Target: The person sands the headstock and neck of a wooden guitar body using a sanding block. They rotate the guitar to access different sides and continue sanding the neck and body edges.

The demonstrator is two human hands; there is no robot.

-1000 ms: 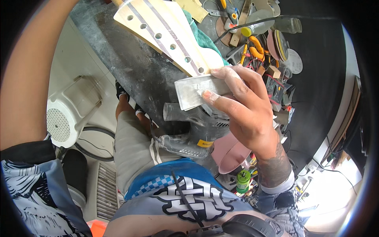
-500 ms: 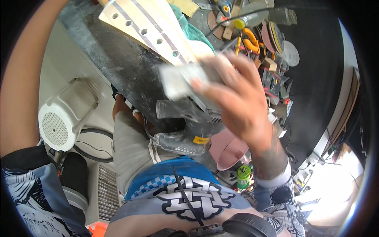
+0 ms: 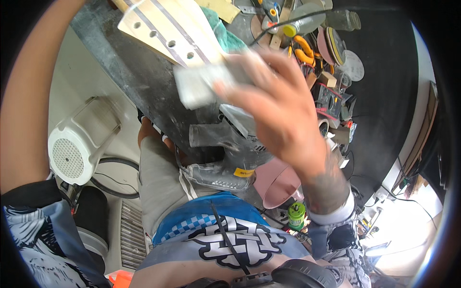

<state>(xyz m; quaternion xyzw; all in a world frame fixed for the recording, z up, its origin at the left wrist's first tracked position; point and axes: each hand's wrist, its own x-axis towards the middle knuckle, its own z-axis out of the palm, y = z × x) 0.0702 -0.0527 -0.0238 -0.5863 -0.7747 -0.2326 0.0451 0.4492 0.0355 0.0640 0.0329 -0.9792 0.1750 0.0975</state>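
Dark, dust-streaked workbench top (image 3: 144,72) spreads beyond and left of the right hand (image 3: 283,105). Thumb and fingers of that hand pinch a pale block (image 3: 194,89), flat and rectangular, which juts leftward from the grip and is blurred. Up and left of the grip lies a wooden headstock (image 3: 163,26); the pale block covers its near end in the view, though whether they touch cannot be told. A second ago six holes showed along the headstock; now four do, and the block sits further left. The headstock is cream-coloured, flat-faced, with thin darker stripes running lengthwise. Beside it, beyond the grip, is a rumpled green cloth (image 3: 223,34). The left forearm (image 3: 29,96) rises well left of the grip; the left hand is out of view, so its hold cannot be told. Nearer the body than the grip sits a scuffed dark power tool (image 3: 230,158) with a stubby tube, near a smooth pink container (image 3: 278,185). Right of the grip are round discs (image 3: 338,45). Far left is a white plastic stool (image 3: 72,156), its round top perforated.
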